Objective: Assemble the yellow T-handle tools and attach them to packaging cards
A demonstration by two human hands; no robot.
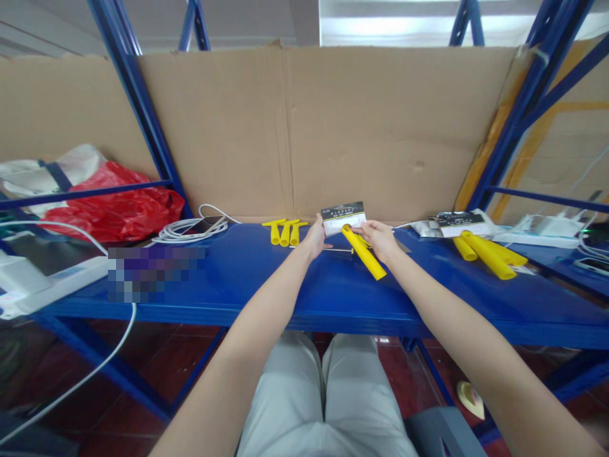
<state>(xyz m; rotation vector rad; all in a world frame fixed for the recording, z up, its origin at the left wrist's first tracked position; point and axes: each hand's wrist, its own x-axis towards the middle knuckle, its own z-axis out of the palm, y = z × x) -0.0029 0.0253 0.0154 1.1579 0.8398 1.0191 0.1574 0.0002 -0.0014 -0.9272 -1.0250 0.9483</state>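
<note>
A black-and-white printed card (337,223) is held up over the blue table in front of me. My left hand (314,238) is closed on the card's left edge. At the card's lower right, my right hand (379,238) pinches, its fingertips by the top of a yellow tube-like handle (367,255). The handle slants down to the right from the card's lower edge. Whether the right fingers grip the card, the handle or both is partly hidden. Left of my hands, three yellow T-shaped pieces (284,235) stand in a row.
On the right lie more yellow tube handles (492,254) below a black-and-white card (460,223). White power strips (61,282) and coiled cable (190,231) are at the left, near a red plastic bag (118,200). A cardboard sheet (380,127) backs the blue table (228,273).
</note>
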